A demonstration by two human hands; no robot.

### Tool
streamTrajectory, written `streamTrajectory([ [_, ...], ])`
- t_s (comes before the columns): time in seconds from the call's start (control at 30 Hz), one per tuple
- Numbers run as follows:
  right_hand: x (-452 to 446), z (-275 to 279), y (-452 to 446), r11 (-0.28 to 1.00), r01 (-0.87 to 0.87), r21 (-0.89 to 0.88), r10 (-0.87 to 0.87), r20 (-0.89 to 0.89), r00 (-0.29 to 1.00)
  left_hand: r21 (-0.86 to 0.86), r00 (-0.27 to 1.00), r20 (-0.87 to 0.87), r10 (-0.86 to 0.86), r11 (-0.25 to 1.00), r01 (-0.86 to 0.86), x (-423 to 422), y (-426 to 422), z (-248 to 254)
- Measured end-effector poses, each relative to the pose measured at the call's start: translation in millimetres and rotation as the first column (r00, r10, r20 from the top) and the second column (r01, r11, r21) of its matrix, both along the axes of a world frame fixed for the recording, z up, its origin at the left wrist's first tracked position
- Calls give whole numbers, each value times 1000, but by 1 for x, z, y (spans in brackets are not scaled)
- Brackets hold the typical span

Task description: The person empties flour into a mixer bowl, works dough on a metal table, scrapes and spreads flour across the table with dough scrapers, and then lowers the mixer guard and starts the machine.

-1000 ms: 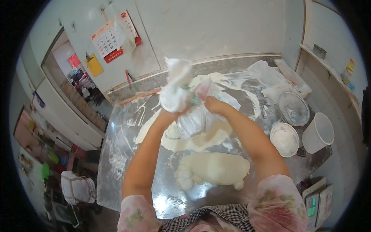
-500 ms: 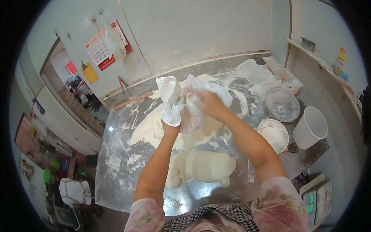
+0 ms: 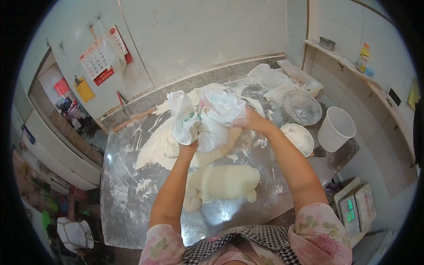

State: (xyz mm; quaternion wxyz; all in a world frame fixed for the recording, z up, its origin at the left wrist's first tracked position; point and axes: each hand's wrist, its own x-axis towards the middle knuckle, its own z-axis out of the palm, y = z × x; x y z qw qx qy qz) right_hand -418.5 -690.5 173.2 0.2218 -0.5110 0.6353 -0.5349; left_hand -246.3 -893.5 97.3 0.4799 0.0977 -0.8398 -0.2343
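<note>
A crumpled white plastic bag [image 3: 221,108], with small green and reddish marks, is held up over the table by both of my hands. My left hand [image 3: 190,145] is closed on its lower left part, and the folds hide most of the fingers. At the bag's right side my right hand [image 3: 251,119] grips the plastic, its fingertips partly covered. Beneath the bag, loose flour [image 3: 152,150] is spread in a wide patch. Nearer to me lies a thick, smooth roll of pale dough [image 3: 229,180], with smaller lumps at its left end.
A rolling pin [image 3: 134,120] lies at the table's back left. To the right are a sieve [image 3: 302,107], a bowl of white powder [image 3: 298,138], a white bucket [image 3: 336,129] and a long tray [image 3: 304,79]. A scale [image 3: 353,207] with green digits stands lower right.
My right hand has moved out to the right, pulling the bag wider and fuller. My left hand keeps its hold. The view has shifted slightly to the right.
</note>
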Motion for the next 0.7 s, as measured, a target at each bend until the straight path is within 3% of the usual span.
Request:
streamTrajectory([
  [0.03,4,-1,-4,1000,-2,11,2,-6,1000,138,995,0,-101,985,100,3,3,8],
  [0.1,17,-8,-14,1000,-23,14,23,-20,1000,130,987,-11,-162,978,162,9,9,23],
  [0.13,26,-10,-18,998,-45,49,46,-24,999,-14,992,-10,-127,992,126,13,15,31],
  [0.17,34,-11,-22,994,-66,84,69,-29,997,-45,994,39,-106,993,108,14,22,37],
  [0.2,41,-13,-29,997,-73,10,74,-221,973,-79,993,86,-85,993,92,16,29,44],
  [0.23,48,-15,-35,995,-74,-71,39,-403,914,-6,979,186,-86,996,89,16,36,49],
  [0.27,53,-30,-48,993,-21,-115,-48,-566,823,62,953,286,-97,995,82,13,39,51],
  [0.3,57,-45,-60,984,39,-174,-151,-700,698,21,942,334,-33,999,28,10,38,44],
  [0.33,60,-64,-66,972,225,-69,-209,-696,687,-24,926,376,32,999,-25,9,35,32],
  [0.4,78,-12,-39,987,58,150,10,-420,907,-115,907,409,102,992,-59,10,27,16],
  [0.47,84,-1,-26,976,-115,185,121,-20,992,-192,905,409,114,981,-36,11,23,4],
  [0.5,85,-9,-23,978,-163,129,136,196,971,-202,921,371,116,978,-42,9,29,5],
  [0.57,80,-17,-14,981,-168,96,108,452,885,-221,947,294,127,973,-62,8,40,12],
  [0.63,79,-11,-6,980,-120,158,14,549,835,-155,939,299,169,980,-127,3,61,29],
  [0.7,75,-18,-5,998,67,21,-61,736,674,-117,908,349,230,972,-202,-9,73,36],
])
